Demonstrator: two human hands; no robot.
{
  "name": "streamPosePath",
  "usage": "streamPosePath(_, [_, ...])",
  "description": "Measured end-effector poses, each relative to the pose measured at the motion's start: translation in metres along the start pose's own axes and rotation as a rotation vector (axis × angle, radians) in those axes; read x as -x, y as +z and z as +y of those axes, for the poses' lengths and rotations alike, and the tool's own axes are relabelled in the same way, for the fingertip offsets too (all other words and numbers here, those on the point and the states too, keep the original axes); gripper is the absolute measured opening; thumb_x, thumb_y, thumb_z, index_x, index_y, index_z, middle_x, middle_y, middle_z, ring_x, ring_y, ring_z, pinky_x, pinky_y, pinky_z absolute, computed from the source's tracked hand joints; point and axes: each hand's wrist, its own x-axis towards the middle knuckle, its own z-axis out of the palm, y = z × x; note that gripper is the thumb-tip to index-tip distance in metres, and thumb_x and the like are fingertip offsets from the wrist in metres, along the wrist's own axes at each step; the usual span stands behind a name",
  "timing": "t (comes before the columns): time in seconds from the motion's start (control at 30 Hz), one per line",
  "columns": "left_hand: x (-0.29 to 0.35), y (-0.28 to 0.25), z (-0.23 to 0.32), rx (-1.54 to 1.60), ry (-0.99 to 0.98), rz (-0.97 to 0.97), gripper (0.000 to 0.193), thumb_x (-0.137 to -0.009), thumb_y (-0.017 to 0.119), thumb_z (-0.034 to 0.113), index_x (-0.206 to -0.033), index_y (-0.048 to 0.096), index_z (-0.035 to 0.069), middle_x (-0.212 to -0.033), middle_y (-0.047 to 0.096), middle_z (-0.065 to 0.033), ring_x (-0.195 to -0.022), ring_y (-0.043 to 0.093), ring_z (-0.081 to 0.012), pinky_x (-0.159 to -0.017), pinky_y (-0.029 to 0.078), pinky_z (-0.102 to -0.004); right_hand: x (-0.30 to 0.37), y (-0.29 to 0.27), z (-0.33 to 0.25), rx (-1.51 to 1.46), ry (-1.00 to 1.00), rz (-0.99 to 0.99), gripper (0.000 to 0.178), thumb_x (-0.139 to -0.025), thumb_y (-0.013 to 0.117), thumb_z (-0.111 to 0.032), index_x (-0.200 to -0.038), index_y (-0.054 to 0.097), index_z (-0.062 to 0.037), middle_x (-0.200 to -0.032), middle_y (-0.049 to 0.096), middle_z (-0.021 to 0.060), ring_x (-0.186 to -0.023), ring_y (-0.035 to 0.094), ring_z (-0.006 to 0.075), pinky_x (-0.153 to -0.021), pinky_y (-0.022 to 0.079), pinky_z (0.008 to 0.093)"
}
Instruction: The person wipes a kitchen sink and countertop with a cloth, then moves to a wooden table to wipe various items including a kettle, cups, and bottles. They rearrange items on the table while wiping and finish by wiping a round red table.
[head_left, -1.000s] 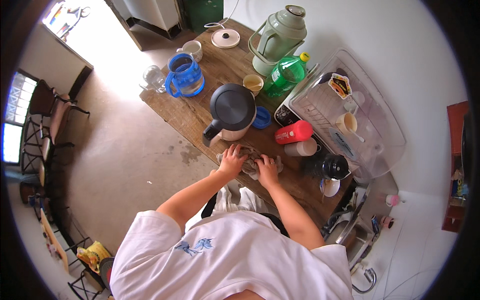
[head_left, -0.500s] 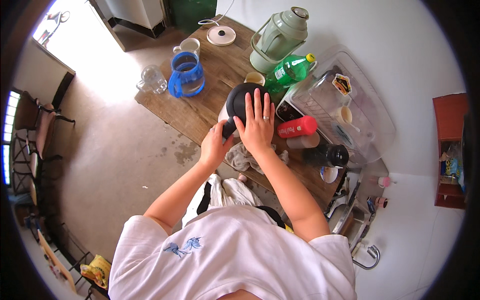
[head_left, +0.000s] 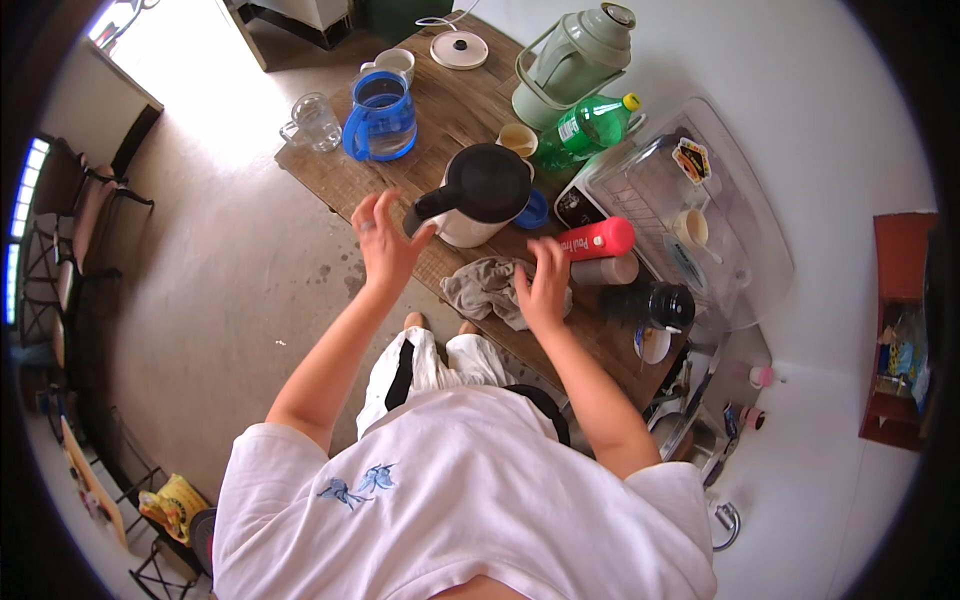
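An electric kettle (head_left: 487,184) with a black lid and black handle stands on the wooden table (head_left: 452,112), its handle pointing toward my left side. Beside that handle my left hand (head_left: 385,240) is raised, fingers apart and holding nothing. My right hand (head_left: 545,285) hovers over the crumpled grey cloth (head_left: 487,290), fingers spread and slightly curled, with nothing in it. Just past its fingertips lies a red bottle (head_left: 600,239). A blue lid (head_left: 535,209) sits close against the kettle's right side.
Farther back are a blue-rimmed pitcher (head_left: 386,130), a glass mug (head_left: 317,123), a kettle base (head_left: 459,50), a green thermos (head_left: 582,62) and a green soda bottle (head_left: 590,130). A clear-covered dish rack (head_left: 660,190) and a black bottle (head_left: 665,305) stand on the right.
Both hands have come off the kettle: the left let go of its handle and moved left, the right lifted from the lid and drew back toward me above the cloth.
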Motion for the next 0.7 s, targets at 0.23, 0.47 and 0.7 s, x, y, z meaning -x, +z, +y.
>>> streamPosePath(0.23, [0.138,0.056,0.009,0.026,0.310,-0.712,0.072,-0.076,0.076,0.027,-0.143,0.049,0.027,-0.143,0.046,-0.0160,-0.132,0.041,-0.0421,-0.108,0.038,-0.0529,0.116,0.036,0.052,0.316,0.305,-0.483,0.067,-0.076,0.079,-0.039,-0.136,0.053,-0.0269,-0.145,0.040,0.0116,-0.131,0.036,0.0433,-0.100,0.030,0.0717])
streamPosePath(0.47, [0.178,0.093,-0.005,-0.108,0.252,-0.797,0.053,-0.071,0.074,0.013,-0.122,0.063,0.019,-0.135,0.052,-0.0090,-0.121,0.048,-0.0395,-0.097,0.045,-0.0540,0.119,0.051,0.038,-0.118,0.409,-0.571,0.046,-0.067,0.079,-0.012,-0.110,0.063,-0.0129,-0.108,0.053,0.0096,-0.105,0.057,0.0333,-0.088,0.046,0.0471])
streamPosePath(0.7, [0.043,-0.028,0.057,0.175,0.196,-0.508,0.051,-0.061,0.071,0.001,-0.110,0.064,0.016,-0.119,0.055,-0.0092,-0.111,0.051,-0.0373,-0.090,0.048,-0.0457,-0.009,-0.047,-0.065,-0.319,0.021,-0.207,0.045,-0.063,0.078,-0.006,-0.106,0.065,-0.0083,-0.105,0.051,0.0114,-0.098,0.057,0.0318,-0.084,0.049,0.0405])
